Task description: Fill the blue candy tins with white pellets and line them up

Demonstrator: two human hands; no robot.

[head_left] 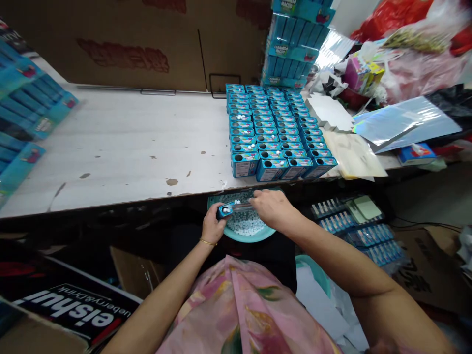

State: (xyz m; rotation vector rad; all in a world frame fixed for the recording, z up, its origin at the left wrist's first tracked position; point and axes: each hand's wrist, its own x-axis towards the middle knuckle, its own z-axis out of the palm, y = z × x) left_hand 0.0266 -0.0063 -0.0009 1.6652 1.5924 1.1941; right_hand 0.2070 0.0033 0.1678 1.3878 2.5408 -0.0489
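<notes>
So the person's left hand [214,223] is gripping a small blue rectangular box [221,212] with a round hole in its top, thumb and fingers pressing in around its sides, and it's sitting tilted over the left rim of a round turquoise plastic bowl [250,240]. The right hand [272,206] is pinching the far end of a clear plastic scoop-like tool [242,207], fingers bunched together, though blur is hiding exactly how each one is placed. The tool is pointing at the box, with small white pellets [245,227] near its tip.

Progress-wise, this one box looks mid-fill to me: some white is showing at its hole. The bowl is holding plenty more pellets. Up on the white worktable [147,128], a four-column block of matching blue boxes [271,132] is standing with holes facing up, a few with stray pellets lying on top. Can't tell which are full, and none is looking capped. Stacked blue display cartons [289,49] are rising behind them, probably finished stock, with more blue cartons [33,98] sitting at the left.
</notes>
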